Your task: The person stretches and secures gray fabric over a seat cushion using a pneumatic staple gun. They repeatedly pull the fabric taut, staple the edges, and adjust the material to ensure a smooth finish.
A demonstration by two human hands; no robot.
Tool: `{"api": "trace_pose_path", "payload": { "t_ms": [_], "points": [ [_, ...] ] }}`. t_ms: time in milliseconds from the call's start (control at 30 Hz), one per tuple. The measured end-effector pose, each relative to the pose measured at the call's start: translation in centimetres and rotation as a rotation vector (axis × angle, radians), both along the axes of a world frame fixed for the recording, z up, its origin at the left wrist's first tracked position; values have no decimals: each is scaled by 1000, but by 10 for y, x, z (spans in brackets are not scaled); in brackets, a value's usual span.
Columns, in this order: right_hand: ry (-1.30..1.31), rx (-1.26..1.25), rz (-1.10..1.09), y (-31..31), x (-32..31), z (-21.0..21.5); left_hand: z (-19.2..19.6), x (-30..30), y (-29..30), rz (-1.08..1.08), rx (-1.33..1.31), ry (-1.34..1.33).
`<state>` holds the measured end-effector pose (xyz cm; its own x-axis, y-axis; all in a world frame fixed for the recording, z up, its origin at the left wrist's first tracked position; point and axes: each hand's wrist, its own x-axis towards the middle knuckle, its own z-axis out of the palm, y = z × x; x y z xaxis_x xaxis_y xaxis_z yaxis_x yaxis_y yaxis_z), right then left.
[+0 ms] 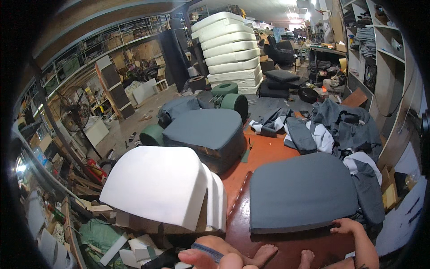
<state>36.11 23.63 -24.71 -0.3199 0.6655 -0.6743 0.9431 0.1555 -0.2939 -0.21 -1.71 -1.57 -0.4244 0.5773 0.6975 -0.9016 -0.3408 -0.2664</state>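
A flat grey fabric-covered cushion [302, 190] lies on the dark red floor in front of me. My right hand [347, 225] comes in from the lower right, its fingers curled on the cushion's near right edge. A white shaped foam block [156, 184] stands to the left of the cushion. At the bottom edge are bare feet [264, 253] and a blurred skin-coloured shape with a blue band [204, 255]. I cannot tell whether that shape is my left hand.
Another grey upholstered cushion [204, 130] with green foam rolls [235, 102] sits further back. Grey and white fabric covers [340, 125] are piled at the right by shelving [380, 67]. A tall stack of white foam slabs [228, 47] stands behind. Wood scraps and foam offcuts [103, 242] litter the left.
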Motion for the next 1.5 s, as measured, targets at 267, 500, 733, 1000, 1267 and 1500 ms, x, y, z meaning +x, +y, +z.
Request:
{"api": "trace_pose_path", "payload": {
  "t_ms": [267,500,733,1000,1267,1500],
  "points": [
    [18,11,-15,-7,-1,8,9,4,-32,378,-160,306],
    [72,55,-8,-6,5,7,28,6,5,404,53,286],
    [98,22,-46,-5,4,13,8,1,-33,444,-194,375],
    [107,21,-72,-8,2,18,15,3,-33,474,-255,371],
    [81,60,-22,-5,7,13,17,11,-34,520,-336,293],
    [177,16,-83,-3,12,8,15,11,-27,449,-268,294]
  ]
}}
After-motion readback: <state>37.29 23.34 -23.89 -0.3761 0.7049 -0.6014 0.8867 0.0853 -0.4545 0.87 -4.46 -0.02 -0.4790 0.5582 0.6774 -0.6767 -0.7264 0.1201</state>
